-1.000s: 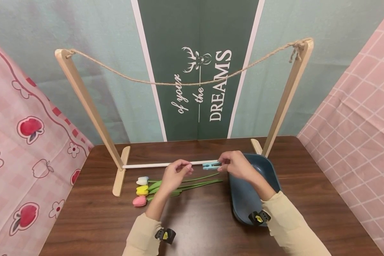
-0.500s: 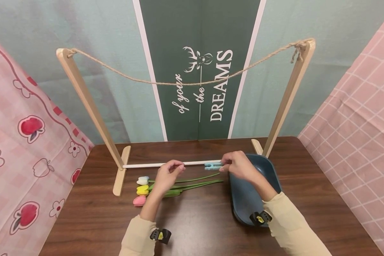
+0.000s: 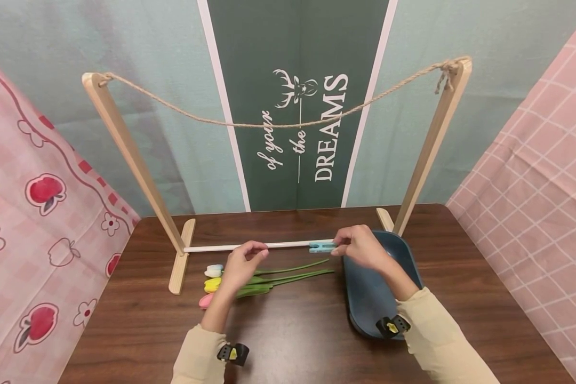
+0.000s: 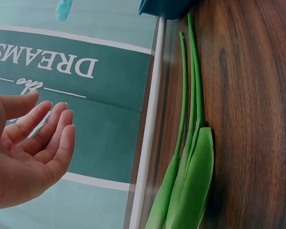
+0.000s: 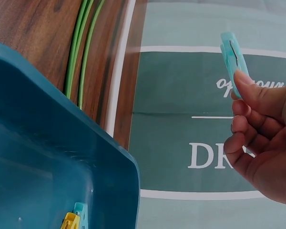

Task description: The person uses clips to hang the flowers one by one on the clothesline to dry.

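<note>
My right hand (image 3: 362, 248) pinches a light blue clothespin (image 3: 321, 246) above the table, beside the blue tray (image 3: 365, 304). My left hand (image 3: 240, 264) is empty, fingers relaxed and apart, hovering over the tulips (image 3: 269, 278) near the white rod (image 3: 211, 248).

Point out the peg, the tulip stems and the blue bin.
peg (image 5: 231, 55), right wrist view, on its upper body
tulip stems (image 4: 183, 95), left wrist view, mid-stem
blue bin (image 3: 365, 298), head view, on its bare floor
</note>
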Motion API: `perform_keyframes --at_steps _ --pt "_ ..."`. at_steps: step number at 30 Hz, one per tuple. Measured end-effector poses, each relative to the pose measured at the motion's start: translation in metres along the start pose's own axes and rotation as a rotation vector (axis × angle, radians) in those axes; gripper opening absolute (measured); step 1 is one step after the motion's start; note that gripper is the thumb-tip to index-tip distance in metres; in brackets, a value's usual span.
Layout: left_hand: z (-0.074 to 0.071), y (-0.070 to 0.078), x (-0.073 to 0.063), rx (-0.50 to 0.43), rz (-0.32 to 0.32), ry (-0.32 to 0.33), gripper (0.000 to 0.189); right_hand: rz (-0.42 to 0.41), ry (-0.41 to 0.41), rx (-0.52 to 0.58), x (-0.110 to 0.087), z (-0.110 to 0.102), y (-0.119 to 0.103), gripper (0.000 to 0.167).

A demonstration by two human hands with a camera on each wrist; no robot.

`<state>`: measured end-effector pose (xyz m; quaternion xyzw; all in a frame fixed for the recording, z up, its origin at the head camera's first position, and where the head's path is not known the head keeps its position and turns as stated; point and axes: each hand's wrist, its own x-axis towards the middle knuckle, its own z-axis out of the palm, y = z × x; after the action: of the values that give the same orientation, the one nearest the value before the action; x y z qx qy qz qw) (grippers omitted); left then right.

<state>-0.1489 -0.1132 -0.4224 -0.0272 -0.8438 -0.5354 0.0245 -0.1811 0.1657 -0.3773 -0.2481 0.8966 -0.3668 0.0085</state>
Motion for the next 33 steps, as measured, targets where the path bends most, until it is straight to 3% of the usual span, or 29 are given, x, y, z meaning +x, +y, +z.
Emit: perform_keyframes --at_steps 8,16,22,33 --pt "0.0 -0.005 0.001 0.005 -0.015 -0.01 0.013 0.013 -0.002 0.003 -0.002 -0.002 0.0 0.007" --pt "0.01 -0.015 0.003 0.041 -0.009 -0.092 0.011 0.017 -0.013 0.001 -0.003 -0.003 0.002 0.006" --pt "0.019 -0.026 0.004 0.118 -0.007 -0.147 0.009 0.016 -0.02 0.003 -0.004 -0.004 0.003 0.006" --pt "0.04 -0.037 0.006 0.331 0.092 -0.209 0.008 0.022 -0.024 0.012 -0.007 -0.003 0.006 0.009"
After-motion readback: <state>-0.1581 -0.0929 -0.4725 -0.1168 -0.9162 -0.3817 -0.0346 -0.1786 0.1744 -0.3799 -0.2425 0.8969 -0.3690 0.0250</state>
